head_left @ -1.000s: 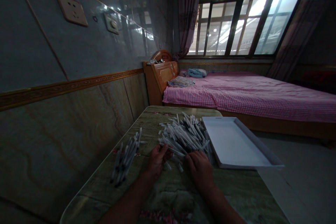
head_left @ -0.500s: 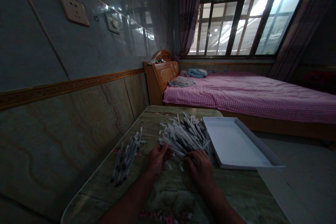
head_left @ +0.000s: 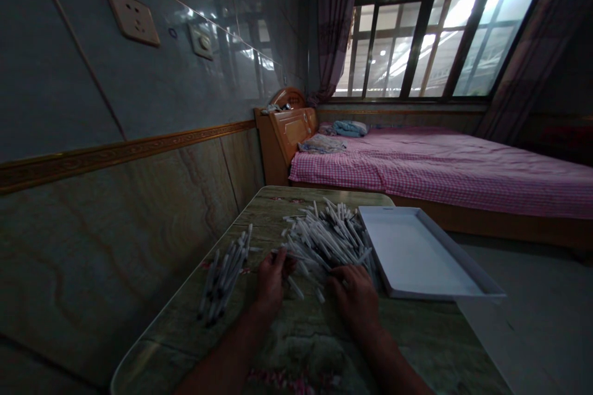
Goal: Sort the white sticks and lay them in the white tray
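Note:
A heap of slim whitish pens [head_left: 327,234] lies near the far side of the table. My left hand [head_left: 272,278] is at the heap's near left edge, thumb and fingers closed in a pinch on what looks like a pen, mostly hidden by the fingers. My right hand [head_left: 356,293] rests against the near right edge of the heap with its fingers curled; what they hold, if anything, is hidden. Between the hands lie a few loose short clear pieces, pen caps perhaps. To the left, a smaller bunch of pens [head_left: 225,274] with dark ends lies roughly side by side.
A shallow white tray [head_left: 419,253] sits right of the heap, reaching past the edge of the wood-patterned table [head_left: 301,333]. Along the left runs a tiled wall [head_left: 185,197]. Behind the table stands a bed [head_left: 417,166] with a pink checked cover.
My left hand has drawn slightly left and turned more upright at the heap's edge. The right hand has barely moved. The bunch at left looks the same.

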{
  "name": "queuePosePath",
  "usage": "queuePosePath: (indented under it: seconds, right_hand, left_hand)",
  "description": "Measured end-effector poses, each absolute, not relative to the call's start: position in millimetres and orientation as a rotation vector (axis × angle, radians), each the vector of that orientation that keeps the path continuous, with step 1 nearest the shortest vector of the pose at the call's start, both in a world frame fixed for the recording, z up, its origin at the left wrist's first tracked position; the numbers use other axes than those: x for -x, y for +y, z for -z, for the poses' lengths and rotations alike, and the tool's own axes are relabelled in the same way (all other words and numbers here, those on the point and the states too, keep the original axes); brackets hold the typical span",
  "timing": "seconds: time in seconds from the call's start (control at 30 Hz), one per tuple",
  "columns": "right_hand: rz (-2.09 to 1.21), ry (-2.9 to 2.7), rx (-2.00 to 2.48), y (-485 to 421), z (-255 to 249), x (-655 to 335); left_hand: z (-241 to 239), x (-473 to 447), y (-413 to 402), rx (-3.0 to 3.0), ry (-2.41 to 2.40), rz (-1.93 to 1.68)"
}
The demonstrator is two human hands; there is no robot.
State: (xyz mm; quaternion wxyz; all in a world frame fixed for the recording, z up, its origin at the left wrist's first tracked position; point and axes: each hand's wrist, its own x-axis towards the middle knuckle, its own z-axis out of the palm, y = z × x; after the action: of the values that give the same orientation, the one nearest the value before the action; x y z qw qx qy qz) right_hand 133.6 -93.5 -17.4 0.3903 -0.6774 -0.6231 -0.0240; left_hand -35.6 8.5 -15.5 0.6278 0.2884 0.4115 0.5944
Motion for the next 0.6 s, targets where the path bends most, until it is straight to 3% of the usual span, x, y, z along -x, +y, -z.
queuePosePath:
  seconds: [0.6]
  right_hand:
    - [0.132,-1.678,1.747,-93.7,15.2,-127.6]
  left_hand:
    - [16.0,29.8,2.1,-0.859,0.962,-1.251]
